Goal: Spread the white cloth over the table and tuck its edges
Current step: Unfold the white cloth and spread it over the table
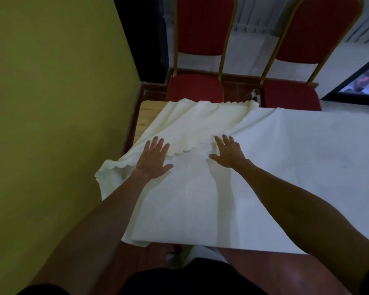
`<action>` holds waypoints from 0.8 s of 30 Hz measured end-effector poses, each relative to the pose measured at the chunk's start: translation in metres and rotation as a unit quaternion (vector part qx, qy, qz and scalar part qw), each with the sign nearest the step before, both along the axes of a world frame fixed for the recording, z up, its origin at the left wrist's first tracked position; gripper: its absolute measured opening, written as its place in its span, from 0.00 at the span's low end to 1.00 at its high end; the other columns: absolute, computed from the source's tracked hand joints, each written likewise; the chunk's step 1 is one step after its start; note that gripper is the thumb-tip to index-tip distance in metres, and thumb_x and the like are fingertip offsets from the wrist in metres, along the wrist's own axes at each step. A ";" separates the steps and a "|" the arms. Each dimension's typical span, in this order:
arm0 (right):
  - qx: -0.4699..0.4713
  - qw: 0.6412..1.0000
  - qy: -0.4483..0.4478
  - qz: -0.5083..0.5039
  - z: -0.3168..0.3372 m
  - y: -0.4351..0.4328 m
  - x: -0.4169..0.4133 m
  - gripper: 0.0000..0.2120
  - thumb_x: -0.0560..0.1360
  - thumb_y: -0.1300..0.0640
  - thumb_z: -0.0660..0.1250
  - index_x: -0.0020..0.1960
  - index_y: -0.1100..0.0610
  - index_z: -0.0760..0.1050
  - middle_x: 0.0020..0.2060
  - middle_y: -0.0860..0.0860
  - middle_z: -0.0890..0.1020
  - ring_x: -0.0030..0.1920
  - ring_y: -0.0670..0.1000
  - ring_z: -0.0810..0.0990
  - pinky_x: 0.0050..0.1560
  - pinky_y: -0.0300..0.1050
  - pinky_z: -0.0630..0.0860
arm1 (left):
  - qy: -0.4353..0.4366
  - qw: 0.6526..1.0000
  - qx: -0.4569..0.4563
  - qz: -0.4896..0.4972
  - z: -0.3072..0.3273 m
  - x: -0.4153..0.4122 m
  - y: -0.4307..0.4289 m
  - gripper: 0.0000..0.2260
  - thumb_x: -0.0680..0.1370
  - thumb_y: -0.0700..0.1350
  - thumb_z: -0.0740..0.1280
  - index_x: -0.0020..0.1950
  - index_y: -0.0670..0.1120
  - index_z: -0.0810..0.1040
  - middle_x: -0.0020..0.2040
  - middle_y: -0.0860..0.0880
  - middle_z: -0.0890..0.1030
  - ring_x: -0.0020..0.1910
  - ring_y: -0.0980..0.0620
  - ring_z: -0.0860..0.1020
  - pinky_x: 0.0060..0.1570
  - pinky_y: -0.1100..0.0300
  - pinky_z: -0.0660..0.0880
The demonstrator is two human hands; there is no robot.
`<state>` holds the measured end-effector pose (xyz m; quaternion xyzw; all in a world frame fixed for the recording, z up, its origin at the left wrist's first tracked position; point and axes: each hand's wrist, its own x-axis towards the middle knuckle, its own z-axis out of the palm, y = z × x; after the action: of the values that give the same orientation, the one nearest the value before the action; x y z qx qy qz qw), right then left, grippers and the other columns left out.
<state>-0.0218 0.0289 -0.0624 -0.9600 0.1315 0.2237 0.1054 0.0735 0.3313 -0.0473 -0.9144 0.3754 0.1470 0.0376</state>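
a: both forearms [107, 220] are stretching out from the bottom edge, over dark clothing [179, 279], bare and reaching forward across the table.

b: and how are the hands sitting?

a: the left hand [152, 159] is lying palm down with its fingers straight and fanned, thumb sticking out to the right. the right hand [229, 153] is doing the same, thumb pointing left. neither is gripping anything; both are lying flat and released, pressing on the fabric.

b: where is the white cloth lying in relation to them?

a: the white cloth [200, 199] is lying directly under both palms, covering the table from the near edge out to the right. a scalloped flap [200, 126] is lying folded back on top of it, running between the hands and beyond them. the left hand is lying across its wavy edge, and the right fingertips are resting where that edge is bunching up.

b: is any of the table showing?

a: a bare wooden corner of the table [146, 111] is showing at the far left, beside the green wall [51, 103]. the cloth's near left corner is hanging off the side. two red chairs [202, 35] are standing at the far side.
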 end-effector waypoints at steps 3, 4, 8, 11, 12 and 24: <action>0.009 1.000 0.006 -0.008 -0.010 -0.009 0.022 0.44 0.79 0.34 0.62 0.83 0.54 0.48 0.82 0.61 0.50 0.81 0.66 0.50 0.78 0.65 0.55 | 0.001 1.000 0.014 -0.004 -0.015 0.021 -0.013 0.40 0.78 0.66 0.63 0.81 0.44 0.58 0.82 0.39 0.54 0.81 0.37 0.49 0.78 0.39 0.47; 0.011 1.000 0.006 -0.012 -0.014 -0.011 0.030 0.44 0.79 0.34 0.62 0.83 0.54 0.47 0.82 0.61 0.50 0.81 0.67 0.49 0.79 0.65 0.54 | 0.004 1.000 0.015 -0.001 -0.021 0.028 -0.018 0.41 0.77 0.66 0.63 0.81 0.44 0.58 0.82 0.39 0.53 0.81 0.37 0.49 0.78 0.38 0.47; 0.007 1.000 -0.004 -0.018 -0.032 -0.022 0.058 0.46 0.78 0.31 0.61 0.83 0.54 0.45 0.82 0.62 0.45 0.81 0.68 0.46 0.80 0.66 0.50 | 0.033 0.999 0.010 0.034 -0.047 0.047 -0.032 0.46 0.74 0.68 0.66 0.82 0.44 0.53 0.82 0.38 0.49 0.81 0.36 0.46 0.78 0.36 0.44; 0.007 1.000 -0.002 -0.022 -0.044 -0.027 0.074 0.48 0.76 0.27 0.59 0.83 0.50 0.43 0.82 0.62 0.41 0.81 0.69 0.43 0.80 0.68 0.47 | 0.043 0.998 0.005 0.039 -0.063 0.053 -0.032 0.47 0.73 0.68 0.67 0.82 0.44 0.52 0.82 0.38 0.47 0.81 0.35 0.46 0.77 0.36 0.44; 0.010 1.000 -0.003 -0.028 -0.048 -0.029 0.079 0.47 0.75 0.26 0.58 0.83 0.48 0.43 0.82 0.61 0.40 0.81 0.69 0.43 0.79 0.70 0.46 | 0.041 0.998 -0.002 0.038 -0.068 0.055 -0.030 0.47 0.73 0.68 0.67 0.82 0.44 0.53 0.82 0.37 0.48 0.81 0.35 0.47 0.77 0.36 0.45; 0.025 0.989 -0.025 -0.140 -0.071 0.002 0.111 0.42 0.76 0.25 0.54 0.83 0.42 0.45 0.82 0.61 0.40 0.79 0.74 0.39 0.78 0.73 0.41 | -0.013 0.997 -0.082 0.013 -0.099 0.061 -0.018 0.33 0.79 0.64 0.58 0.77 0.46 0.67 0.79 0.39 0.62 0.77 0.36 0.63 0.72 0.36 0.62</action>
<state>0.0896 0.0306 -0.1337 -0.9345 0.2565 0.1856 0.1627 0.1350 0.3129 -0.1459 -0.9208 0.3742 0.1048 -0.0342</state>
